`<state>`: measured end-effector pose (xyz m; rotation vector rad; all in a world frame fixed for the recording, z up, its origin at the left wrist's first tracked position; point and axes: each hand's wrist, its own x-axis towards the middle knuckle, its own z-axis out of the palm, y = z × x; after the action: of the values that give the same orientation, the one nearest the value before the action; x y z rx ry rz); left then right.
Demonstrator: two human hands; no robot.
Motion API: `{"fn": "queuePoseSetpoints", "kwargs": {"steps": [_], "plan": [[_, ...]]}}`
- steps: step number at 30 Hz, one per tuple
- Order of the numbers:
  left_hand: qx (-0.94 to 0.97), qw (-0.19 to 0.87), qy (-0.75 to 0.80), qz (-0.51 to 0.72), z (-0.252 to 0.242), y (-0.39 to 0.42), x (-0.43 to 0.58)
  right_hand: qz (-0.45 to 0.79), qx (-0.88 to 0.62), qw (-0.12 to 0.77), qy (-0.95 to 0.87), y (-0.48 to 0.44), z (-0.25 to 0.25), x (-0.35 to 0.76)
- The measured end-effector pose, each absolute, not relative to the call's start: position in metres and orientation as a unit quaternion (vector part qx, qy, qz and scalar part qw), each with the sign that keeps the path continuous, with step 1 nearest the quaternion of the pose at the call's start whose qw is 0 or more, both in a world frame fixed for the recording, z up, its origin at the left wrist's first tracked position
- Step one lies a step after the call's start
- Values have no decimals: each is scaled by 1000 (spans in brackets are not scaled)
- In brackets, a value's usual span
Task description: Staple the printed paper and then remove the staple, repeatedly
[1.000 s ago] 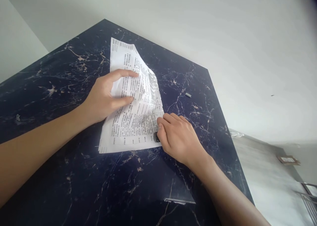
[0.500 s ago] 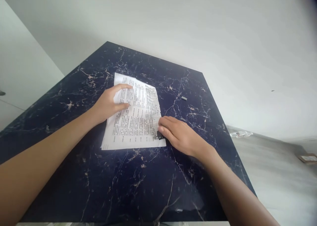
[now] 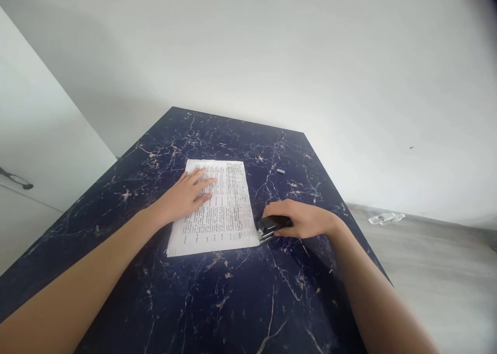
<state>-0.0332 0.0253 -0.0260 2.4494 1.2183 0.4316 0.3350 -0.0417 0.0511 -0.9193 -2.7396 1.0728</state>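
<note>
A: Where do I find the sheets now?

B: I have the printed sheets (image 3: pixel 219 217) lying flat on the dark marbled tabletop (image 3: pixel 225 312). A second ago they were bowed up, so I judge they are steadier to handle.

A: And the stapler?

B: I see the black stapler (image 3: pixel 274 225) just beside their near right corner. Half a second ago it sat over that corner, mostly covered. I take it the corner has been let go, but I can't make out a staple there, or whether the nose touches the edge.

A: What do I have for fingers?

B: The left hand (image 3: pixel 190 196) rests palm down on the sheets, fingers spread, gripping nothing. The right hand (image 3: pixel 301 219) has its fingers curled round the stapler.

A: Anything around or in my way?

B: Mainly the hands: one hides the stapler's back end, the other some print. A small grey strip (image 3: pixel 280 171) lies beyond the stapler, apart from it and the sheets. Farther out, I see a clear plastic wrapper (image 3: pixel 386 218) on the floor (image 3: pixel 427 276).
</note>
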Motion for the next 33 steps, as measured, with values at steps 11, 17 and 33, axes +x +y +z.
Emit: {"fn": "queuePoseSetpoints", "kwargs": {"steps": [11,17,33], "plan": [[892,111,406,168,-19,-1,4,212,-456,293,-813,-41,19,260],[829,160,468,261,-27,8,-2,235,-390,267,-849,-42,8,245],[569,486,410,522,-7,-8,12,575,-355,383,-629,-35,-4,287]]}}
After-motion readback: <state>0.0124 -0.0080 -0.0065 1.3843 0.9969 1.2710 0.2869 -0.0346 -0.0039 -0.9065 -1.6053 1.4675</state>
